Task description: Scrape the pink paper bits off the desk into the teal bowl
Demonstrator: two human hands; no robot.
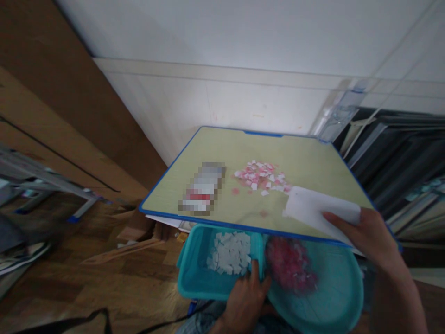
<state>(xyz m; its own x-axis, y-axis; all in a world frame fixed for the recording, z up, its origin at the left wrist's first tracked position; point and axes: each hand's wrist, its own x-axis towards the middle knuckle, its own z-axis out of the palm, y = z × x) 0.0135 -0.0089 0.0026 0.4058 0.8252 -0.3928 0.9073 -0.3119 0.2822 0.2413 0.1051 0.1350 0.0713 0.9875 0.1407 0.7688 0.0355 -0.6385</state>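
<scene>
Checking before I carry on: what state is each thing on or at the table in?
Table: spotted pink.
Loose bits: pink and white, scattered on the table.
Card: held in the right hand, far end near the loose bits.
Left hand: at the tub's right rim, grip unclear.
Tub: partly filled with white bits.
Basin: partly filled with pinkish bits, blurred.
Pixelated item: lying on the table, details hidden.

The head camera looks forward and down across the desk (302, 157) to the white wall (257, 102) behind. It sits close above the left hand (247, 297), yet takes in floor (83, 260) at lower left.
</scene>
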